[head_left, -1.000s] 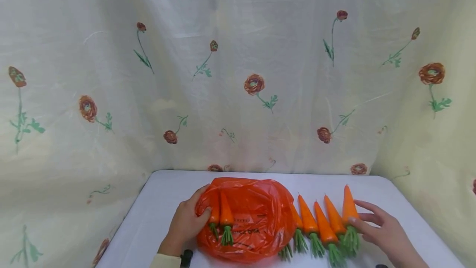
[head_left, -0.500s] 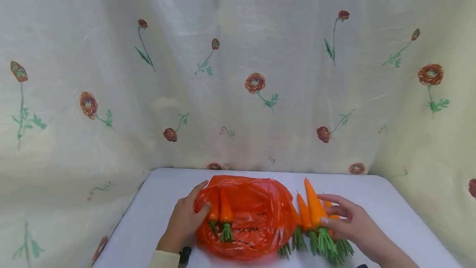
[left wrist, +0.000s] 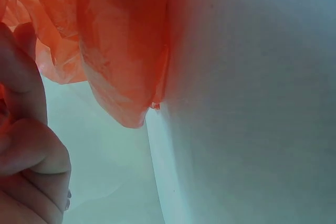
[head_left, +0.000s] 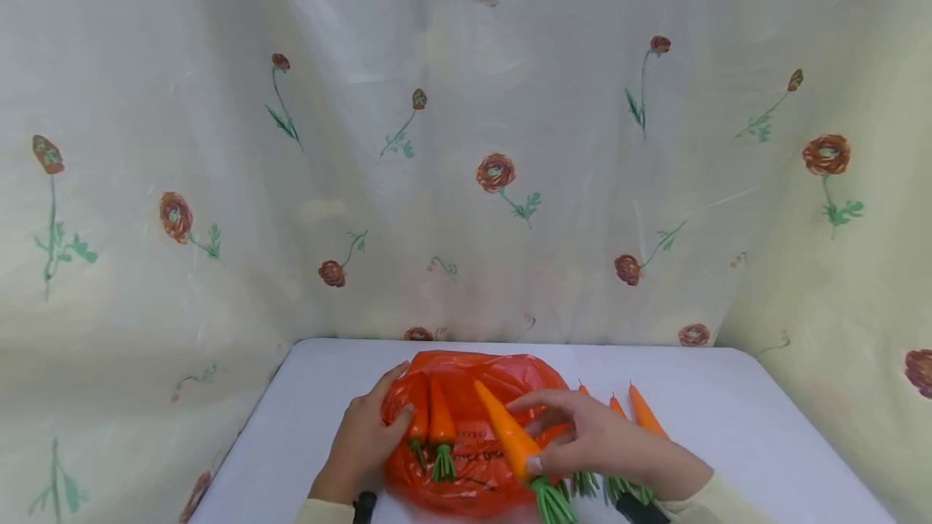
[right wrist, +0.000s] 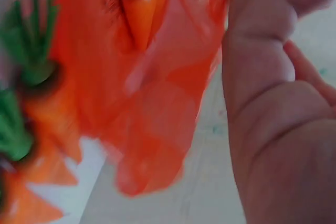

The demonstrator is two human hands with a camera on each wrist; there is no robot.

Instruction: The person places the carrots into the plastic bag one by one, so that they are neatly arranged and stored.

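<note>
In the head view my left hand (head_left: 364, 439) grips the left edge of a red plastic bag (head_left: 466, 359), its thumb on the near side beside two carrots (head_left: 441, 419) lying in the bag. My right hand (head_left: 590, 439) pinches another orange carrot (head_left: 510, 431) between thumb and fingers, over the right part of the bag, green stems pointing toward me. The left wrist view shows the bag's wall (left wrist: 121, 51) hanging beside my curled fingers (left wrist: 23, 82). In the right wrist view the bagged carrots (right wrist: 139, 11) show, while the held one is hidden behind my hand (right wrist: 278, 103).
Several more carrots (head_left: 646, 412) lie on the white table (head_left: 728, 419) right of the bag, partly covered by my right forearm. A flower-patterned curtain (head_left: 568, 225) hangs behind and at both sides of the table.
My right hand has carried the carrot leftward from the row at the right to over the bag. My left hand has stayed at the bag's edge.
</note>
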